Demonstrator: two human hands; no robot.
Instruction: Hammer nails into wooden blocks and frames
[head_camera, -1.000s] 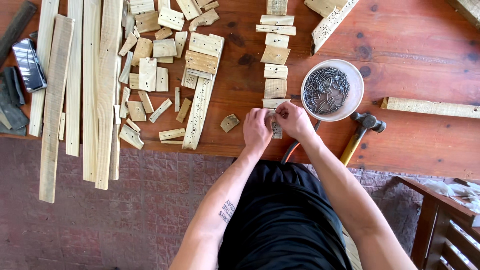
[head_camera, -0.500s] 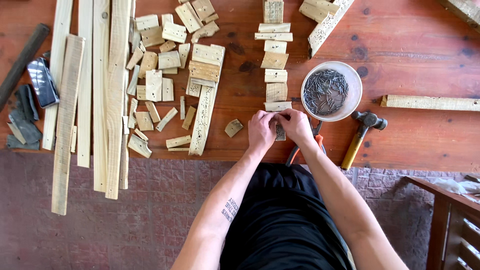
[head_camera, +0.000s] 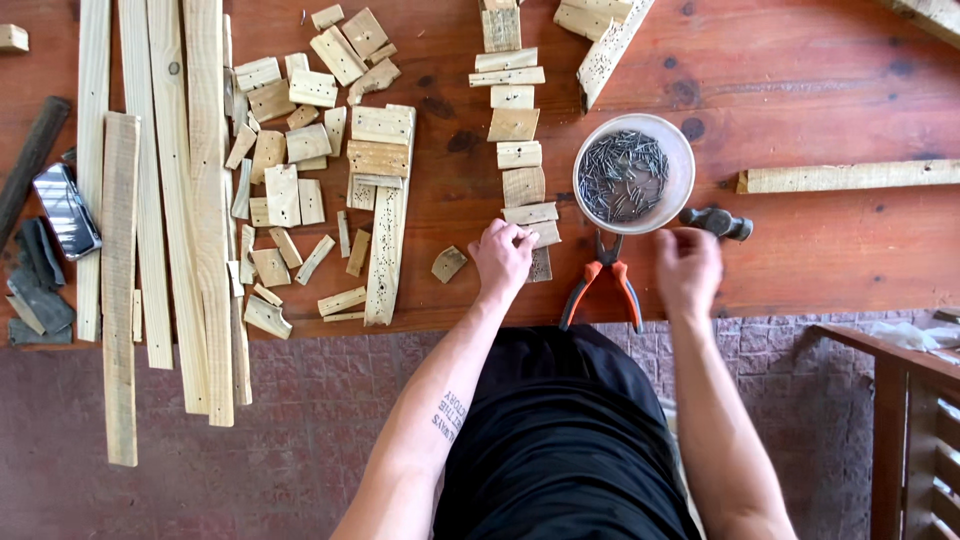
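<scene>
Since half a second ago, right hand (head_camera: 688, 268) has left the wood block (head_camera: 541, 236), blurred beside the hammer (head_camera: 716, 221), grip unreadable. Left hand (head_camera: 503, 258) pinches that block, just left of the nail bowl (head_camera: 680, 150).

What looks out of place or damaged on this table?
The long planks at the left stick out past the table edge and hang over the floor. One narrow board is full of small holes. Nothing is spilled: the nails stay in the bowl. The left hand rests on a small block; the right hand is blurred.
</scene>
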